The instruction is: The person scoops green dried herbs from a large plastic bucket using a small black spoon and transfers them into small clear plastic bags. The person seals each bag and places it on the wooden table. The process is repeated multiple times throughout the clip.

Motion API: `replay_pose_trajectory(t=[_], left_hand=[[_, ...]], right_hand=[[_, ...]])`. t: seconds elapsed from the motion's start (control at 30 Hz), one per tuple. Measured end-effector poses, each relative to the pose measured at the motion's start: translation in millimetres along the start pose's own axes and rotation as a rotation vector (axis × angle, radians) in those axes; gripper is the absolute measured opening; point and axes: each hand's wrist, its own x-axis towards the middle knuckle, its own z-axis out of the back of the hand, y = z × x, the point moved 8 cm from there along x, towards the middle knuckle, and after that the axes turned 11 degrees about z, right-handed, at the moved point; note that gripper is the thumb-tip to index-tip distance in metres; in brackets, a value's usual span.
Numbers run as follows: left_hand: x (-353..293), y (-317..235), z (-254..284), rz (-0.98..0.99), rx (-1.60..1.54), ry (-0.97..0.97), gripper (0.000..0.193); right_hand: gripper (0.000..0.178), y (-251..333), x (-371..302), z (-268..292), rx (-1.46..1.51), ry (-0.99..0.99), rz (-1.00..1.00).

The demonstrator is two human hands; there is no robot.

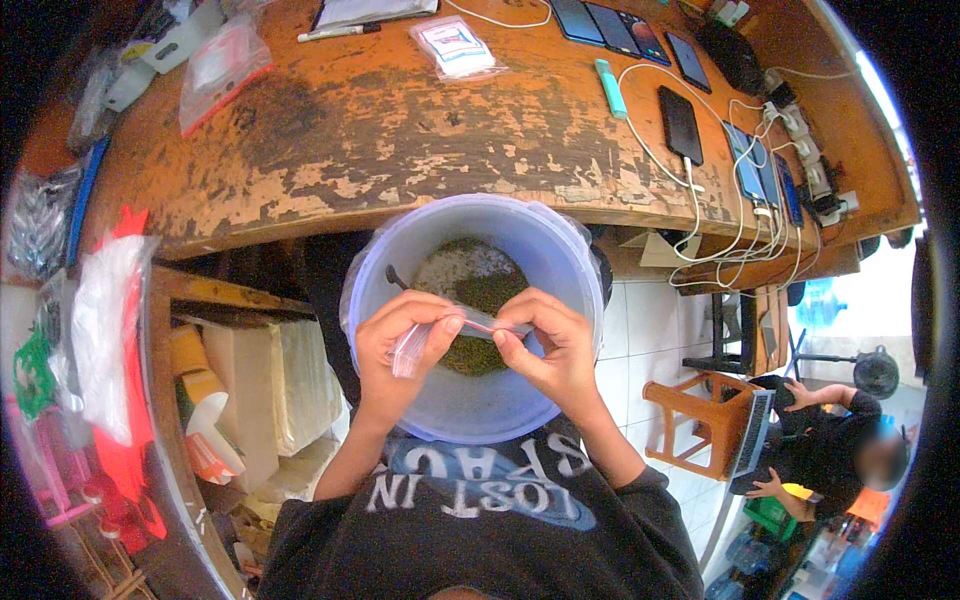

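Both my hands are over a translucent bluish bucket [380,235], which holds a loose layer of greenish-brown dried flakes [490,285]. My left hand [388,345] is closed on a small clear zip bag [473,322], and a folded sheaf of clear plastic bags [408,355] hangs beneath its fingers. From the right side, my right hand [553,340] pinches the same zip bag along its pink-red seal line. A thin dark handle with a rounded end [393,273] sticks out beside my left fingers; its other end is hidden.
A worn wooden table [400,150] spans the far side, with charging phones [680,125], cables, a teal marker [610,88] and a small bagged packet [456,47]. Bags of plastic [105,330] lie left. On the right, a person [830,450] sits near an orange-brown stool [700,425].
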Motion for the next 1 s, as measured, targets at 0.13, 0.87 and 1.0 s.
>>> replay_pose_trajectory(t=[0.13,0.87,1.0], left_hand=[[-1.3,-3.4,-9.1,-0.04,0.042,0.065,0.005],[-7.6,-9.1,-46.6,0.103,0.026,0.14,0.003],[-7.6,-32.2,-69.8,0.012,0.128,0.273,0.01]], right_hand=[[0.01,2.3,-0.2,-2.2,-0.041,0.014,-0.003],[0.027,7.7,-19.8,30.4,-0.015,-0.046,0.079],[0.015,9.7,-28.1,53.4,0.091,-0.09,0.034]])
